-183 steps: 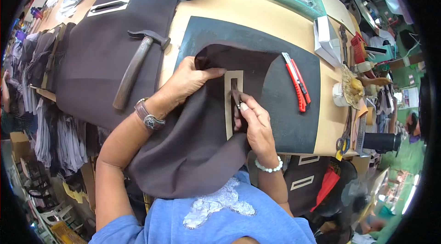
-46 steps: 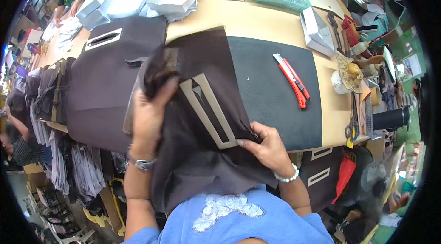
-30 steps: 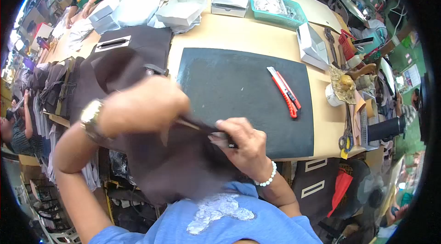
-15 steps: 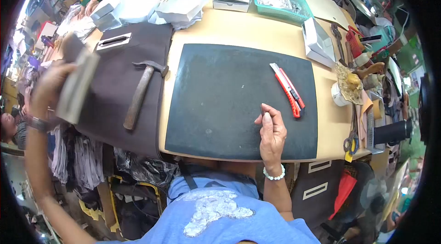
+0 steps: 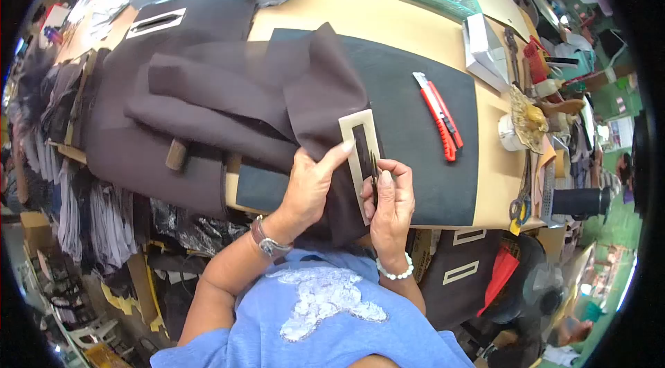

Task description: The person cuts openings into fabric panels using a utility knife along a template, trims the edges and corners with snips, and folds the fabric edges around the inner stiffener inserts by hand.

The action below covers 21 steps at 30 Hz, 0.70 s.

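Hands half-closed, left (image 5: 309,189) on cloth (image 5: 322,84), right (image 5: 392,205) pinching tool (image 5: 375,184)

The brown cloth (image 5: 322,87) looks matt, the red cutter (image 5: 439,118) glossy plastic.

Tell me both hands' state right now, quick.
Left hand: closed on the brown cloth, thumb on the pale frame.
Right hand: closed, holding a slim dark item at the frame's slot; exactly what, cannot be told.
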{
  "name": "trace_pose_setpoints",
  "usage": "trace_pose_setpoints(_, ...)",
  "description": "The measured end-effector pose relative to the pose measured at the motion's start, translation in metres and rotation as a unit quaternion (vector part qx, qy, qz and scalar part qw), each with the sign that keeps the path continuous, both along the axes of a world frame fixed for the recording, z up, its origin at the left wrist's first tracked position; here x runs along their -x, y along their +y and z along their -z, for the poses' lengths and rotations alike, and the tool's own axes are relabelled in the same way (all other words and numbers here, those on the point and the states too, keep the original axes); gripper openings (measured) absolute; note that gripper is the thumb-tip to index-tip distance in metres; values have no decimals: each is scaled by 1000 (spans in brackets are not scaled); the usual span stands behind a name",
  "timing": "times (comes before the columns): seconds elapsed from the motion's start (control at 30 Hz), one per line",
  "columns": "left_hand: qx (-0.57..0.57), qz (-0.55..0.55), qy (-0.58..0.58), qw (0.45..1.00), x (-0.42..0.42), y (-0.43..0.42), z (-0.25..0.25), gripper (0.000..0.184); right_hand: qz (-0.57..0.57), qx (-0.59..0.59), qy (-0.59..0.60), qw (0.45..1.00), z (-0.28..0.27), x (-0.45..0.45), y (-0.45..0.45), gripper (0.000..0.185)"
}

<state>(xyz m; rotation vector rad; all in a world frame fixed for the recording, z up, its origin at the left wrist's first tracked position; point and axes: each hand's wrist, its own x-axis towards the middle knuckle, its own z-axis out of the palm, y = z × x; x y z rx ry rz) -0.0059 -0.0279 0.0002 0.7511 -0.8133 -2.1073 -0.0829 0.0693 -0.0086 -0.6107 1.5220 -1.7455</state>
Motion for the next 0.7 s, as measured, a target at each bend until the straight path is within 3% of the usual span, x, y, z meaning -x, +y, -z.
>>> trace_pose_setpoints(0.13,61,-25,-12,998,0,-15,4,19,-7,-8,-21,1000,-1,-5,-3,22)
trace_pose_setpoints(0.23,20,-10,25,999,-1,-16,1,16,-8,-15,-32,999,-5,0,-6,21)
trace_pose_setpoints(0.7,83,0,11,996,-10,-11,1,11,-29,-7,-88,996,-23,9,-13,19)
